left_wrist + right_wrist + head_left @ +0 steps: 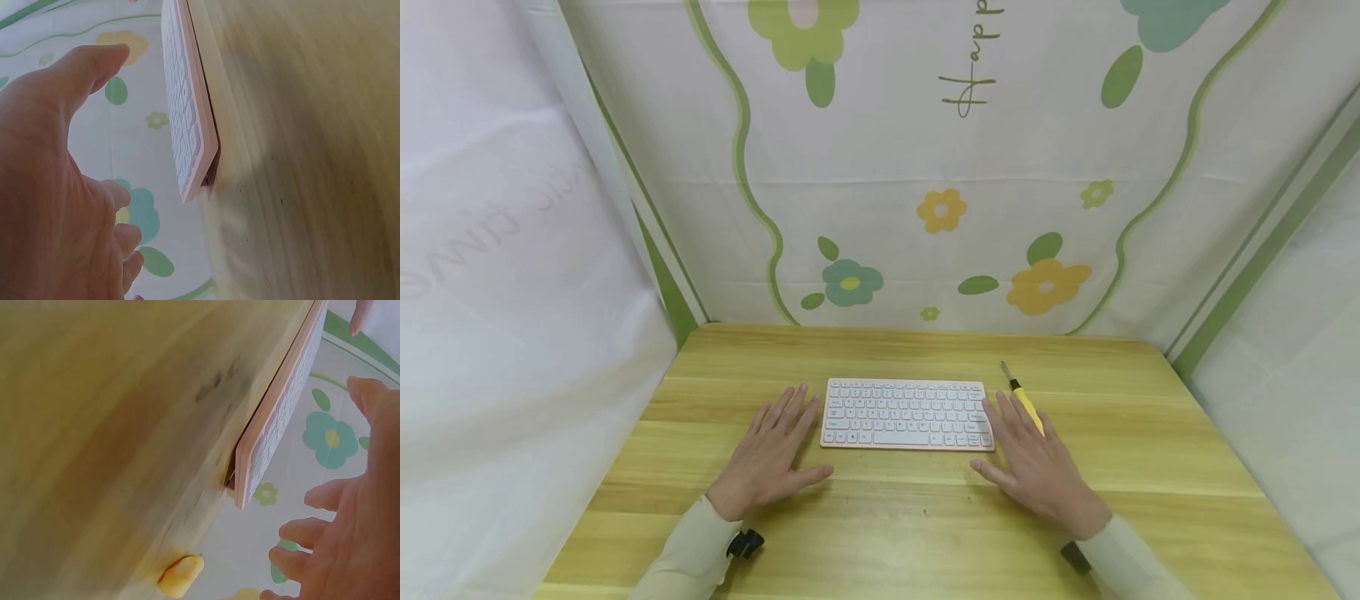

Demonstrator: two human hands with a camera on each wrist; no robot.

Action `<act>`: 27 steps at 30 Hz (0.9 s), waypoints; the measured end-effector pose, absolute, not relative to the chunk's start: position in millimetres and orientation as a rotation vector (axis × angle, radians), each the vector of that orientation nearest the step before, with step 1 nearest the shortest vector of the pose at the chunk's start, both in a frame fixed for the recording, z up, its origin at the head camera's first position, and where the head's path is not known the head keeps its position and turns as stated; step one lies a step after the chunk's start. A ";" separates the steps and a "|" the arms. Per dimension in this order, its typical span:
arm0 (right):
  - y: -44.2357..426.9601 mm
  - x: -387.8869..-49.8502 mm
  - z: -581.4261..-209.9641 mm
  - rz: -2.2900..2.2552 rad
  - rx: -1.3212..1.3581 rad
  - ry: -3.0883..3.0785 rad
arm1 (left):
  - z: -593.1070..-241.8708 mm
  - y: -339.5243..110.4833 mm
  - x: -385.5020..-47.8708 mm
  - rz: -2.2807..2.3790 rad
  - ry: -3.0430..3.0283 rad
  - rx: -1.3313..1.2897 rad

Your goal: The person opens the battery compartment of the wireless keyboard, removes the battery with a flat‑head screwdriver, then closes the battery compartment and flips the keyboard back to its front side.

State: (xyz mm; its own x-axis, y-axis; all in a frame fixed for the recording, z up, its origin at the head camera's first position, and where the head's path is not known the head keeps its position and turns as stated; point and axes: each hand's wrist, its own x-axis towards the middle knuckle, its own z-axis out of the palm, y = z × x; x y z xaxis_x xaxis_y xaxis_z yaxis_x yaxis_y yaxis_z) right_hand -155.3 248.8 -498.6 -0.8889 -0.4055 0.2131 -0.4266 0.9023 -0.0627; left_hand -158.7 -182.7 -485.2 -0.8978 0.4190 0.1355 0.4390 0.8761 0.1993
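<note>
A white keyboard with a pink edge (pixel 906 414) lies on the wooden table between my two hands. My left hand (pixel 769 454) is spread beside the keyboard's left end, fingers straight and holding nothing. Over on the other side, my right hand (pixel 1037 467) spreads its fingers near the keyboard's right end, also holding nothing. Just beyond those right fingers is a screwdriver (pixel 1024 402) with a yellow handle, its shaft pointing away; the hand partly covers the handle in the head view. The right wrist view shows the handle's end (pixel 181 575) on the tabletop, apart from the fingers.
The wooden table (pixel 895 533) runs back to a white cloth (pixel 865 167) printed with flowers. More white cloth hangs along the left (pixel 527 333) and right (pixel 1292 350) sides. Black straps (pixel 745 544) sit at the wrists.
</note>
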 end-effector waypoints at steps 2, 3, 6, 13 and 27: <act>249.0 -155.6 -498.3 0.156 0.635 -2.869 | -485.0 -182.9 -158.7 -0.350 -2.957 -0.676; 249.1 -155.6 -498.1 0.154 0.636 -2.867 | -484.9 -183.0 -158.7 -0.349 -2.957 -0.676; 249.8 -155.4 -497.6 0.152 0.637 -2.863 | -484.6 -183.5 -158.5 -0.358 -2.958 -0.676; 250.1 -154.4 -495.2 0.164 0.631 -2.864 | -484.3 -184.6 -158.5 -0.371 -2.962 -0.676; 252.1 -157.5 -493.6 0.106 0.652 -2.837 | -484.7 -184.9 -159.8 -0.368 -2.972 -0.682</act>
State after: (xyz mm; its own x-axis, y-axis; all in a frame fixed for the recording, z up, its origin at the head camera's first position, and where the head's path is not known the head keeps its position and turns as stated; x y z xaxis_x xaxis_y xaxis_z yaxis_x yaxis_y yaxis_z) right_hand -157.5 252.1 -493.6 -0.8751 -0.4222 0.2366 -0.4386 0.8985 -0.0192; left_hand -159.8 -184.9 -484.7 -0.8991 0.4205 0.1215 0.4375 0.8729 0.2160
